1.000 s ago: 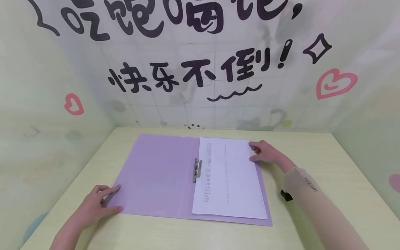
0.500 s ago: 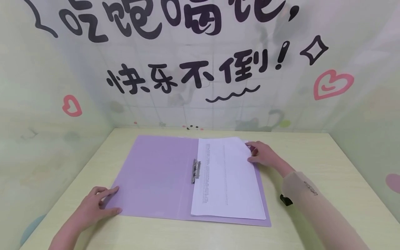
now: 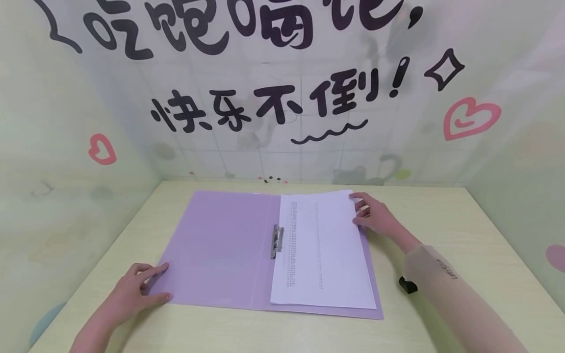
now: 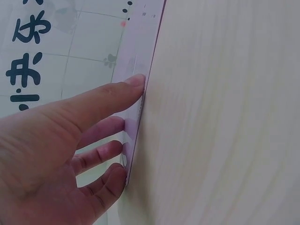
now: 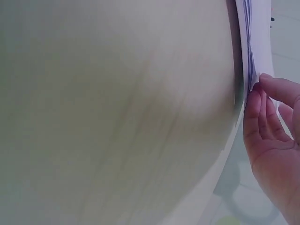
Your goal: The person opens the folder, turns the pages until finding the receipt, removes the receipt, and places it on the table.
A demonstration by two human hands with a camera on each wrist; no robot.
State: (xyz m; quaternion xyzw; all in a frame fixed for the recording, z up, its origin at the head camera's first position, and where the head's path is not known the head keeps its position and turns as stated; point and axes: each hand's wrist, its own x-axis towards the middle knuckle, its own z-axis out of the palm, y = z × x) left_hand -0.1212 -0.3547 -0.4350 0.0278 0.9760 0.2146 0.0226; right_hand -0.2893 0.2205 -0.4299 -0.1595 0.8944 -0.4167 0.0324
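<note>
A light purple folder lies spread open on the table. A metal clip sits near its spine, beside a stack of printed paper on the right half. My left hand rests at the folder's lower left corner, index finger on the side edge and thumb by the front edge. In the left wrist view, the thumb and fingers touch the folder's rim. My right hand pinches the paper near its upper right corner, which is slightly raised. Several layered sheets show at the right wrist.
The pale wooden table extends around the folder. Behind it stands a whitish backdrop with large black characters and pink hearts, and similar sheeting forms both sides. A black object shows under the right sleeve.
The paper's upper right corner bent inward half a second ago and now stands flatter and a little raised. My right hand shifted slightly up and outward. The left hand stays put.
</note>
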